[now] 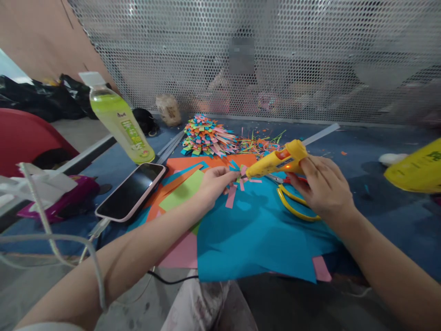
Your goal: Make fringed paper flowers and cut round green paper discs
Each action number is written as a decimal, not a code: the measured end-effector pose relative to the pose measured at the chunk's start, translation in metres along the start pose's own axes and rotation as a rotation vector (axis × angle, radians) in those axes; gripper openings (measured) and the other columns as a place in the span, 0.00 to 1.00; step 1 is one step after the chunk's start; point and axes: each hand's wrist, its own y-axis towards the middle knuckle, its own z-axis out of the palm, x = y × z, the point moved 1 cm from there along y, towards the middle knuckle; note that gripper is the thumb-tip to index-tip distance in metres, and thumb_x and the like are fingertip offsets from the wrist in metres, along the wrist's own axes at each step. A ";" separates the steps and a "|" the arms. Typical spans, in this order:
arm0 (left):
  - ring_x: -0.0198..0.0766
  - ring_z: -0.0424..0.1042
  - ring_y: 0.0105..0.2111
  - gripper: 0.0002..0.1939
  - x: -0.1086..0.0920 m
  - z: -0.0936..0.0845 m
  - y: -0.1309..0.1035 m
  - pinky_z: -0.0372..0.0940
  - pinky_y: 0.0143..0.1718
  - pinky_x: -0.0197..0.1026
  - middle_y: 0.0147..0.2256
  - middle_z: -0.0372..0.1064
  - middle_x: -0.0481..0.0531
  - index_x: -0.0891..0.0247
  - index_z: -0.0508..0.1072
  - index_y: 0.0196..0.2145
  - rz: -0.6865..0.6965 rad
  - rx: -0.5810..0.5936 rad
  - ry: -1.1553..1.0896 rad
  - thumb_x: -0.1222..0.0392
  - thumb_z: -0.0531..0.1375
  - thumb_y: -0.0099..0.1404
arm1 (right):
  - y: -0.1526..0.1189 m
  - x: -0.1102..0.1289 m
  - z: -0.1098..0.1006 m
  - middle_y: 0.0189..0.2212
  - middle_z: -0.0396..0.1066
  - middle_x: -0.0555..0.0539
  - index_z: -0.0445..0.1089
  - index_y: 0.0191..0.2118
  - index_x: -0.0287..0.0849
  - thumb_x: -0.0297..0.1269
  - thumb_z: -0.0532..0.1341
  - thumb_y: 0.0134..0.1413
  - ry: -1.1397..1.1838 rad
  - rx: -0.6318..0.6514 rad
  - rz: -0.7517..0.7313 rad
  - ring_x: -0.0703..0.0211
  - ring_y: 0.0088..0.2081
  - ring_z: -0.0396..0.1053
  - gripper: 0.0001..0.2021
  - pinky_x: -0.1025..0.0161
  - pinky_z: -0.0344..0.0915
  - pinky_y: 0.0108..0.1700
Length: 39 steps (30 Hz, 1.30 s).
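My right hand (325, 191) is wrapped round a yellow hot glue gun (275, 162), whose back end has a clear glue stick poking out. The gun's nozzle points left, right at the fingertips of my left hand (218, 181). Those fingers pinch small strips of coloured paper (242, 174); how many is hidden. A loose pink strip (231, 196) lies just below on a large blue paper sheet (255, 234). Scissors (298, 204) with yellow and red on the handles rest under the gun, partly covered by my right hand.
Behind stands a cone of layered paper strips (206, 135), beside a heap of thin paper scraps (257, 143). To the left are a tilted green drink bottle (120, 120), a phone (132, 191) on a cable and a tissue pack (58, 195). A perforated metal panel (193, 50) closes off the back.
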 end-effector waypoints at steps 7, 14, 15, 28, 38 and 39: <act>0.25 0.57 0.15 0.14 0.001 0.000 -0.001 0.48 0.15 0.32 0.17 0.59 0.44 0.64 0.63 0.18 -0.002 -0.014 -0.002 0.55 0.64 0.48 | 0.000 -0.001 0.000 0.39 0.74 0.32 0.53 0.61 0.21 0.37 0.62 0.55 0.004 0.000 -0.025 0.48 0.41 0.72 0.33 0.55 0.70 0.43; 0.25 0.57 0.15 0.14 0.001 0.000 0.000 0.48 0.15 0.33 0.17 0.59 0.44 0.64 0.64 0.18 0.004 0.004 0.007 0.55 0.64 0.48 | -0.007 -0.002 -0.001 0.48 0.72 0.40 0.53 0.64 0.46 0.40 0.56 0.60 0.148 0.110 0.131 0.47 0.47 0.71 0.27 0.51 0.70 0.46; 0.25 0.57 0.15 0.14 0.001 0.000 0.000 0.48 0.15 0.33 0.17 0.59 0.44 0.64 0.64 0.18 0.006 0.003 0.006 0.55 0.64 0.48 | -0.008 -0.002 -0.001 0.48 0.72 0.40 0.53 0.64 0.47 0.40 0.56 0.60 0.158 0.133 0.149 0.47 0.48 0.71 0.27 0.50 0.69 0.46; 0.25 0.57 0.15 0.12 0.005 -0.001 0.001 0.48 0.15 0.33 0.18 0.60 0.45 0.64 0.66 0.19 0.041 0.013 0.025 0.56 0.63 0.49 | -0.011 -0.005 0.001 0.47 0.71 0.40 0.51 0.64 0.46 0.37 0.60 0.56 0.157 0.042 0.196 0.47 0.47 0.70 0.31 0.51 0.68 0.47; 0.26 0.61 0.19 0.15 0.004 0.000 0.000 0.53 0.18 0.32 0.20 0.63 0.45 0.65 0.69 0.21 0.094 0.052 -0.029 0.50 0.66 0.49 | -0.054 -0.056 0.042 0.28 0.67 0.42 0.65 0.39 0.42 0.56 0.60 0.48 0.036 0.078 0.692 0.52 0.29 0.66 0.22 0.57 0.62 0.28; 0.27 0.61 0.19 0.15 0.004 0.000 0.000 0.53 0.19 0.32 0.20 0.63 0.46 0.65 0.70 0.21 0.088 0.062 -0.028 0.50 0.66 0.49 | -0.068 -0.064 0.051 0.24 0.65 0.44 0.65 0.36 0.42 0.60 0.59 0.47 0.000 0.059 0.688 0.55 0.24 0.63 0.23 0.59 0.60 0.26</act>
